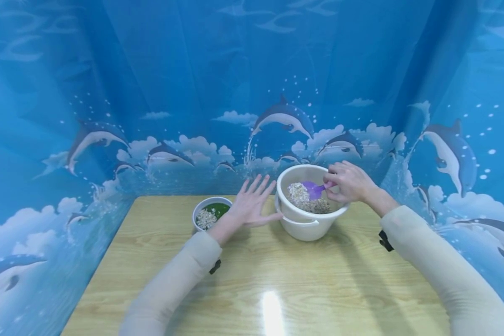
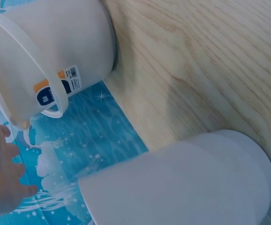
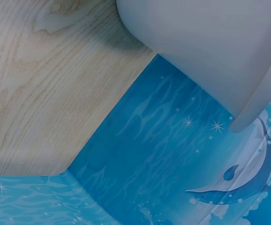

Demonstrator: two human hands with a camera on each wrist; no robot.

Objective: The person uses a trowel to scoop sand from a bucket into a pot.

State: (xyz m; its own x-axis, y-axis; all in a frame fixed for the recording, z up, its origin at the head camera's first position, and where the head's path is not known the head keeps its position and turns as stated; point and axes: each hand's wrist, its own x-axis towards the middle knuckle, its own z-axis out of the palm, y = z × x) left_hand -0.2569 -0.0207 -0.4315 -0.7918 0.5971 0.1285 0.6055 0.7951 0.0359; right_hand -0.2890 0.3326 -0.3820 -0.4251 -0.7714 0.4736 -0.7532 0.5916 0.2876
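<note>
A white bucket (image 1: 304, 229) stands near the table's back edge, holding pale flakes and darker grainy material (image 1: 318, 206). My right hand (image 1: 349, 182) pinches the handle of a purple scoop (image 1: 312, 189) inside the bucket's rim, with pale flakes (image 1: 297, 192) heaped at the scoop's head. Fingers spread, my left hand (image 1: 253, 204) is beside the bucket's left side, its thumb near the rim; contact is unclear. Behind the left wrist sits a white container (image 1: 195, 211), green inside, with pale flakes (image 1: 206, 218) in it. The left wrist view shows this container's smooth outer wall (image 2: 187, 187).
The wooden table (image 1: 243, 275) ends just behind both vessels. A blue dolphin-print curtain (image 1: 218, 93) surrounds its back and sides. The bucket's white carrying handle (image 2: 30, 44) hangs on the side facing me. In the right wrist view, the bucket wall (image 3: 210, 42) fills the upper right.
</note>
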